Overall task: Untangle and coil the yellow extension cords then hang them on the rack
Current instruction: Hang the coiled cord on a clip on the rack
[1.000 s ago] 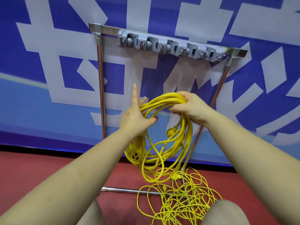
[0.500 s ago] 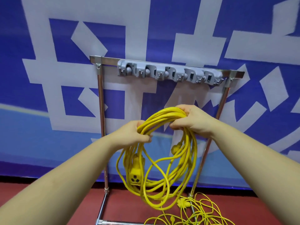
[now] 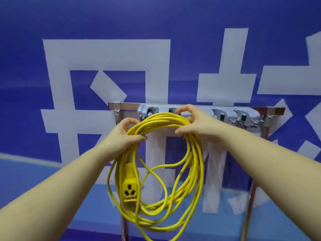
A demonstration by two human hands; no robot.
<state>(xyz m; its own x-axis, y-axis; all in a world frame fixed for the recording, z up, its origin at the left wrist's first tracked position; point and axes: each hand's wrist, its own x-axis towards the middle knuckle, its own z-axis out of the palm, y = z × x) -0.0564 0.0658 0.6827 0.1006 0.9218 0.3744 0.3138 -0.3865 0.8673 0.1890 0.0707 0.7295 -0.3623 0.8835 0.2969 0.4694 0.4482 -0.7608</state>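
**Coiled yellow cord held up at the rack**

A person stands facing a metal rack (image 3: 128, 106), both bare forearms stretched forward. Between the two hands hangs a coil of yellow extension cord (image 3: 194, 164), gathered into many loose loops. The top of the coil sits right at the rack's top bar, in front of a grey plastic hook strip (image 3: 243, 117) fixed along that bar.

The left hand (image 3: 127, 134) is just below the left end of the rack's top bar. Its fingers and thumb are curled round the upper left side of the coil, gripping the bunched strands. The right hand (image 3: 194, 120) is at the middle of the hook strip. Its thumb is under the top strands and its curled fingers reach over them, so it grasps the upper right part of the coil; the fingertips are close to the strip, and whether they touch it cannot be told.

Below the left hand, inside the coil, a yellow socket end (image 3: 129, 188) hangs with its three dark slots facing the viewer. The loops drop well below the top bar, between the rack's two upright posts, and the lowest loops run out of view at the bottom.

Behind the rack is a blue banner (image 3: 173, 23) with large pale block characters, covering the whole background.
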